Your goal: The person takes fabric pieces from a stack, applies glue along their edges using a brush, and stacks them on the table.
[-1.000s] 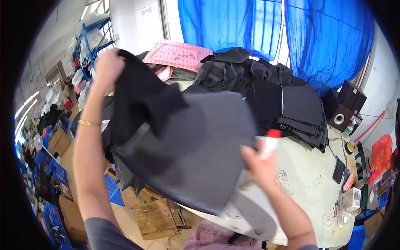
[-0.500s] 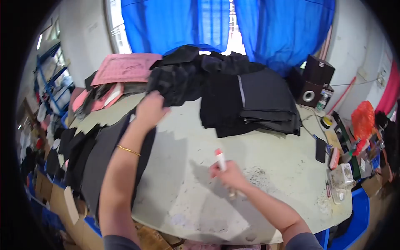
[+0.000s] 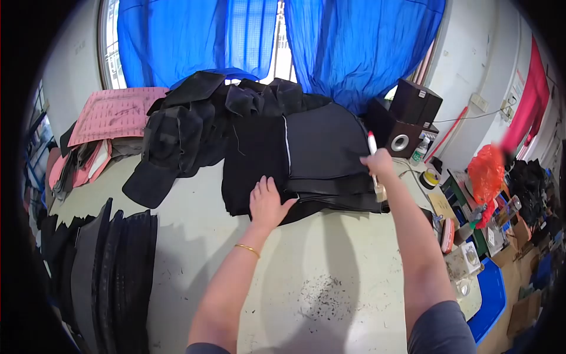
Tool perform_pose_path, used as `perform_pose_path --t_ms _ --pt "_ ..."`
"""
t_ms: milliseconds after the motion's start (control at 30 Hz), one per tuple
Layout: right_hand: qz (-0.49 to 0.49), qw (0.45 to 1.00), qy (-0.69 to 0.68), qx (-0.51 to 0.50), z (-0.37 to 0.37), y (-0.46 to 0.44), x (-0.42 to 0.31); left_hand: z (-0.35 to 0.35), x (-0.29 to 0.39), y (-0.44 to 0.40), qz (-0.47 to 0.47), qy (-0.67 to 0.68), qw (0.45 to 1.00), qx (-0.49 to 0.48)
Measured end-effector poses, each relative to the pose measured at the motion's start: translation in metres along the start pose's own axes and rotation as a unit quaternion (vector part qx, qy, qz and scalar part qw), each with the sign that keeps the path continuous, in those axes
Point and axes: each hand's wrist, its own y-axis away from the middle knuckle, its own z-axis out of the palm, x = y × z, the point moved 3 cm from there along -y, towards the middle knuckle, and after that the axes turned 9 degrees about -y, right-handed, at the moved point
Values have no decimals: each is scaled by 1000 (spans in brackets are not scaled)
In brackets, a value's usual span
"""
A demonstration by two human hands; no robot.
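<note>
My left hand (image 3: 268,203) rests with fingers spread on the front of a stack of black fabric pieces (image 3: 253,153). Beside it in the same stack lie dark grey panels (image 3: 327,141), with a white strip (image 3: 288,144) along their left edge. At the right edge of these panels, my right hand (image 3: 379,164) is closed around a white-handled brush (image 3: 372,144). The handle's red tip points up, and a tan end sticks out below the hand. Whether that end touches the fabric is hard to tell.
Crumpled black pieces (image 3: 183,135) and pink sheets (image 3: 118,115) lie at the back left. A row of dark panels (image 3: 121,277) stands at the front left. Speakers (image 3: 415,103), a bottle (image 3: 420,150) and a red plastic bag (image 3: 486,171) are on the right. Dark scraps (image 3: 324,298) dot the table (image 3: 265,307).
My left hand has come from the left onto the black stack. My right hand has carried the brush from above the table's front up to the stack's right edge. The view has shifted right.
</note>
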Motion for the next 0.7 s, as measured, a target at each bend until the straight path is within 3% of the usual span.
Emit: perform_pose_path --t_ms 100,133,167,233,267,300,333,367,400,433,467,500,533,600,633,700 --pt "21 963 -263 -61 -26 49 -62 5 10 -1 -30 -58 995 73" --pt "16 931 -361 -61 -44 86 -80 9 4 0 -49 -91 992 68" --pt "20 919 -393 -18 -64 115 -78 6 -6 5 -55 -129 982 128" --pt "44 923 -382 26 -122 174 -58 -11 -45 20 -85 -65 994 -4" --pt "53 929 -366 -13 -158 197 -36 -17 -70 36 -85 0 994 68" --pt "68 937 -337 66 -192 221 8 -76 -68 61 -20 58 986 155" --pt "34 939 -338 50 -221 244 55 -112 -78 85 -17 149 981 120" --pt "87 962 -258 34 -251 282 80 -156 -80 118 34 179 976 124" --pt "125 968 -215 35 -275 319 118 -195 -82 154 69 186 979 41" --pt "177 959 -222 19 -295 360 151 -232 -81 187 162 135 975 -67" --pt "252 951 -147 -102 -308 388 173 -261 -83 217 155 195 938 -240" --pt "323 918 -71 -220 -322 412 196 -284 -83 247 142 250 868 -405" --pt "332 913 -69 -228 -321 421 197 -299 -85 278 68 209 812 -541" --pt "313 915 -13 -253 -309 425 187 -311 -86 295 74 218 745 -626" --pt "316 915 10 -250 -311 413 190 -311 -89 295 38 333 728 -598" --pt "255 939 55 -225 -304 377 192 -288 -87 275 66 356 814 -455"
